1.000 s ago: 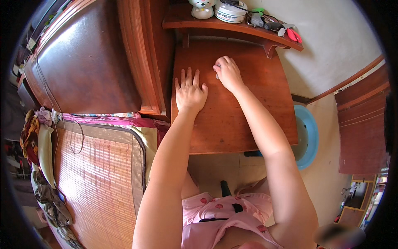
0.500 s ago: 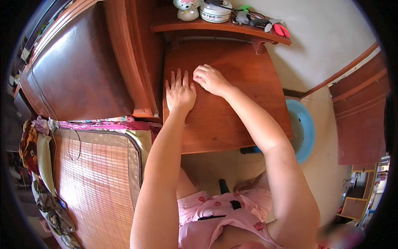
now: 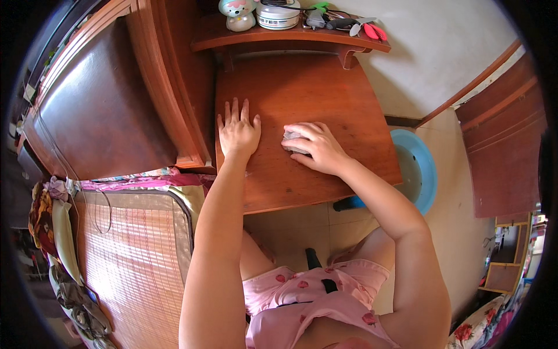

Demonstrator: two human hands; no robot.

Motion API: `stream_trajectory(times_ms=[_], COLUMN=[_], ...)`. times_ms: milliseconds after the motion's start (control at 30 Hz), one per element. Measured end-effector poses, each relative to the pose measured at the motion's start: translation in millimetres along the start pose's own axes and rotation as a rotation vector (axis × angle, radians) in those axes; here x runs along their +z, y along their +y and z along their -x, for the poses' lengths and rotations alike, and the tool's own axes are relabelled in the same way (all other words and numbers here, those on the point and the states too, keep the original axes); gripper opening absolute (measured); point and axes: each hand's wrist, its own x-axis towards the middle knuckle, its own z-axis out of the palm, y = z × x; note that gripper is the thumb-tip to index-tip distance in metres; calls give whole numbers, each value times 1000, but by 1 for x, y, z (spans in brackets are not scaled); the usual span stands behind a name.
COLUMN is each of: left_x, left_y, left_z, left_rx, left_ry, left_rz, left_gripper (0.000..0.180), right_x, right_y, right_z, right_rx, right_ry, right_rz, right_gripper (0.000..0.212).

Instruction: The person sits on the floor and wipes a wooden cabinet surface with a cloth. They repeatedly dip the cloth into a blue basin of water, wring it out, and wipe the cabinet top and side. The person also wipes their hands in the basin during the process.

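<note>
My left hand (image 3: pixel 239 135) lies flat on the reddish-brown wooden tabletop (image 3: pixel 290 180), fingers spread toward the far side, holding nothing. To its right, my right hand (image 3: pixel 317 146) is curled over a crumpled greyish cloth (image 3: pixel 295 141), pressed against the wood. Part of the cloth shows between the thumb and fingers; the rest is hidden under the palm.
A raised shelf (image 3: pixel 290 38) at the back holds a figurine (image 3: pixel 237 14), a round white tin (image 3: pixel 278 16) and several small tools. Left stands a bed with a brown headboard (image 3: pixel 99 110) and woven mat (image 3: pixel 128 250). A blue basin (image 3: pixel 427 174) is on the floor at right.
My right hand has slid nearer and to the right, away from the left hand, and the cloth under it now shows. The left hand stays flat on the table. The view has shifted slightly.
</note>
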Motion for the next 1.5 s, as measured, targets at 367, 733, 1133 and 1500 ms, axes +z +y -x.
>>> stream_trajectory(times_ms=[367,733,1133,1500], left_x=[-3,-2,4,12], left_y=[4,1,0,37], left_z=[0,0,-1,9], left_rx=[-1,-6,12,153], left_ry=[-34,-17,1,-101], left_rz=[-55,-37,-17,7], left_gripper=[60,60,61,59], right_x=[7,37,-16,-51], right_y=[123,111,29,17], right_z=[-25,-85,23,61], right_rx=[450,176,-35,319], right_ry=[342,40,-78,235], right_rz=[39,-53,-207,-385], right_gripper=[21,18,13,14])
